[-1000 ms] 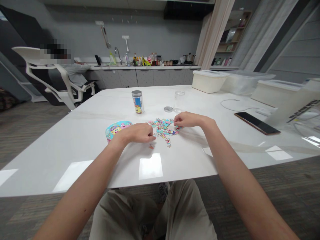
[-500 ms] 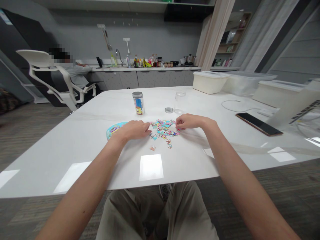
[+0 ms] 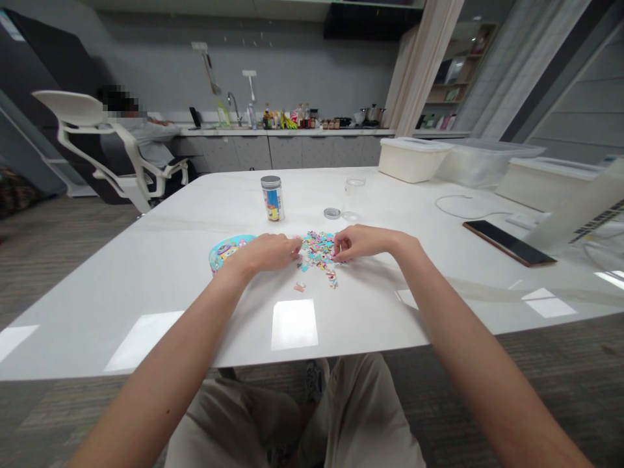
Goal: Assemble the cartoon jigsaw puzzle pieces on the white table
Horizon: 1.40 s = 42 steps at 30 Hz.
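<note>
A loose heap of small colourful jigsaw puzzle pieces (image 3: 319,244) lies on the white table (image 3: 185,260). At the heap's left edge, my left hand (image 3: 275,251) has its fingers bent and drawn together; what they hold, if anything, is hidden. My right hand (image 3: 355,243) pinches at the heap's right side, with something too small to make out at the fingertips. Partly covered by my left hand and wrist is a blue cartoon picture board (image 3: 228,249). A few pieces (image 3: 299,286) lie apart, nearer to me.
Behind the heap stand a printed canister with a grey lid (image 3: 272,198) and a clear jar (image 3: 354,198), with a loose round lid (image 3: 332,213) beside it. A phone (image 3: 507,242) and storage boxes (image 3: 412,159) occupy the right. A person (image 3: 146,140) sits at the far left.
My right hand has shifted left, further over the heap. My left hand's fingers have drawn in at the left edge. The view has moved slightly.
</note>
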Tool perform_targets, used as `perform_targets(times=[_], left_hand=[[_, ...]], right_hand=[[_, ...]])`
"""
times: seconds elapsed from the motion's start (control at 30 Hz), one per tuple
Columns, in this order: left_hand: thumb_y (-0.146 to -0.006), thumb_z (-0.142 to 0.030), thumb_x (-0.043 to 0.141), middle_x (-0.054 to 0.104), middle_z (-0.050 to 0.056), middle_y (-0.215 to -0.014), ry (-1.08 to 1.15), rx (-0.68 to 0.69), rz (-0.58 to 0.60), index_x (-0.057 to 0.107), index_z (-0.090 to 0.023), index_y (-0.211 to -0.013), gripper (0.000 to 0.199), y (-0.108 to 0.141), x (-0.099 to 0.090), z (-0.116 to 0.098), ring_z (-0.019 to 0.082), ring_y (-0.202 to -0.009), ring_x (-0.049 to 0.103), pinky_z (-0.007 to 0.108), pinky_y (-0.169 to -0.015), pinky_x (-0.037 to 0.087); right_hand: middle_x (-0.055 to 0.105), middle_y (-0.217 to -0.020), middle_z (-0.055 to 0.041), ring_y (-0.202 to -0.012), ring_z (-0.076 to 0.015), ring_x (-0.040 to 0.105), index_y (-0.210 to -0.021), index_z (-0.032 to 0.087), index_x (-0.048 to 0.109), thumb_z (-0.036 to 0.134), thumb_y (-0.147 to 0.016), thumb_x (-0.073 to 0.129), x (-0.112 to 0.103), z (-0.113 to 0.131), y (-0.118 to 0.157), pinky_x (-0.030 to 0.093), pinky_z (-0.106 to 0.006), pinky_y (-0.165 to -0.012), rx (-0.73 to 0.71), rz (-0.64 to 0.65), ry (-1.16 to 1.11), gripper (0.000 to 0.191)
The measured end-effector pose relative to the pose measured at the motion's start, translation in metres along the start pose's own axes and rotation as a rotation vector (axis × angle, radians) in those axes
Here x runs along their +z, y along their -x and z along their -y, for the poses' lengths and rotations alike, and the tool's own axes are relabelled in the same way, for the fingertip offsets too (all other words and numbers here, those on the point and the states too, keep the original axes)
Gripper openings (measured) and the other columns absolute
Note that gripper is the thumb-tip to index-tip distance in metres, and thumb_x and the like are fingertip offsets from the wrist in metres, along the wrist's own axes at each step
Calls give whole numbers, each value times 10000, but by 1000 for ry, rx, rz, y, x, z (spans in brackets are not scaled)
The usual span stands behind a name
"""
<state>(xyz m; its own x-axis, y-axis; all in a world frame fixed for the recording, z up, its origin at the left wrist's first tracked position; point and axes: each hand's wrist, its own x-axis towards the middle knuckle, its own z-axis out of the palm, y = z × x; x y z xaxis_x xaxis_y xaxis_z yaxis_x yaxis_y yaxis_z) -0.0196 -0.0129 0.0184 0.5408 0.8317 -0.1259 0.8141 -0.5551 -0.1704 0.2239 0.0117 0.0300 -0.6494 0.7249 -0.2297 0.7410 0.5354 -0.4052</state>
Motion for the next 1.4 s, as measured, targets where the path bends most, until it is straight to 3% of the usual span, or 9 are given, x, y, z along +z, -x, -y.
perform_targets(times=[0.6, 0.8, 1.1, 1.4], left_hand=[[-867, -380, 431, 679, 130, -951, 27, -6, 58, 586, -198, -1114, 344, 4, -2, 4, 267, -800, 655, 327, -647, 432], [-881, -340, 458, 664, 80, -852, 178, 105, -47, 594, -221, -1081, 270, 5, -8, -9, 199, -702, 613, 287, -607, 387], [-933, -409, 459, 674, 2, -801, 473, 317, -131, 601, -212, -997, 251, -2, -6, -32, 127, -648, 569, 256, -655, 361], [-916, -268, 464, 677, -11, -671, 462, 367, -132, 670, -188, -948, 224, -4, -5, -31, 106, -571, 581, 225, -607, 367]], right_hand=[[660, -715, -15, -625, -129, 510, -782, 187, 625, 449, -825, 570, 1, -2, -1, 347, -264, -572, 11, -1, 28, 271], [650, -714, -20, -621, -128, 518, -803, 176, 630, 410, -821, 578, 1, 0, 0, 358, -261, -578, -46, -11, -42, 241], [699, -850, -45, -756, -154, 577, -999, 162, 720, 428, -818, 609, 1, 11, -1, 401, -254, -664, -263, 156, -197, 341], [627, -697, -19, -624, -120, 478, -894, 129, 733, 344, -810, 567, 2, 11, -3, 348, -240, -572, -212, 132, -123, 284]])
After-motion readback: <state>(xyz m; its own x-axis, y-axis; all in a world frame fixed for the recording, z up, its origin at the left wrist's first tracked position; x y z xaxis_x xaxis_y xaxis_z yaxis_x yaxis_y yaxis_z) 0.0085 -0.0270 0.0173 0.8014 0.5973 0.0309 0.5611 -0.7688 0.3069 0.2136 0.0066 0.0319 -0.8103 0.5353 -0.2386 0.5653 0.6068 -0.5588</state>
